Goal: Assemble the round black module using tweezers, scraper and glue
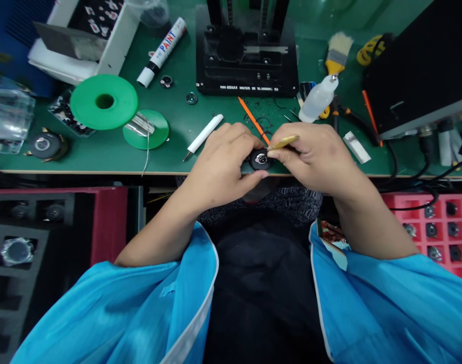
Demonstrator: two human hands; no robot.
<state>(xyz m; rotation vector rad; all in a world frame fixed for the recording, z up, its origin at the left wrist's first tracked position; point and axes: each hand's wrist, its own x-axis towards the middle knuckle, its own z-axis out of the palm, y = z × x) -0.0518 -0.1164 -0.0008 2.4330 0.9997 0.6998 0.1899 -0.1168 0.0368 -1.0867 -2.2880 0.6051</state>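
The left hand (229, 156) is closed around a round black part (260, 160), fingers at its far side and thumb at its near side, right by the front edge of the green table (170, 163); whether the part rests on the surface or is lifted a little, I cannot tell. The right hand (314, 151) pinches a slim yellow tool (286, 142), its working end hidden near the fingertips, over the part's open face, so the 2 hands nearly meet there. The likeliest trouble is a slip: if the left grip loosens or the tool skids, it could scratch or bend the tiny details inside that face. With the edge so near, a dropped piece could go over into the lap. An elbow or sleeve could also snag the loose wire end (146, 154) hanging from the green spool (104, 101). On the surface lie a white pen-shaped tool (205, 134), an orange stick (253, 119) amid dark scraps, and 2 small round pieces near a paint marker (163, 52). Behind stands a black fixture (246, 76), with a squeeze bottle (318, 99), a brush (337, 54) and a monitor (424, 65) rightward. Below the table, a pink tray (439, 199) holds parts in compartments.
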